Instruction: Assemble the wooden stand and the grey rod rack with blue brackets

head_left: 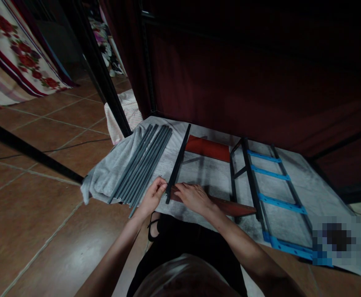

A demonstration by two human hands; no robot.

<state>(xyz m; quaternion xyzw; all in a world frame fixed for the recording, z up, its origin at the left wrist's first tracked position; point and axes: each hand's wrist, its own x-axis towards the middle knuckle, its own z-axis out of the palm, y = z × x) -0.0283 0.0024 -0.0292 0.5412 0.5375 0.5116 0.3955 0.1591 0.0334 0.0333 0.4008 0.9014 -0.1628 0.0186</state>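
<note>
A black frame with red-brown panels lies on the grey cloth (211, 175), its black bar (179, 159) running away from me. My left hand (156, 190) is at the near end of this bar, thumb and fingers pinched together; what they hold, if anything, is too small to name. Over the left end of the near red-brown panel (230, 206) rests my right hand (193, 197), fingers bent on its edge beside the bar. The far orange-red panel (207, 148) spans the frame. Several grey tubes (143, 161) lie side by side to the left of my hands.
To the right lies a black frame with blue crosspieces (281, 202). Black posts (100, 74) rise at the left, and a dark red curtain (230, 82) hangs behind. A thin cable (59, 147) crosses the tiled floor (44, 202). A blurred patch covers the lower right.
</note>
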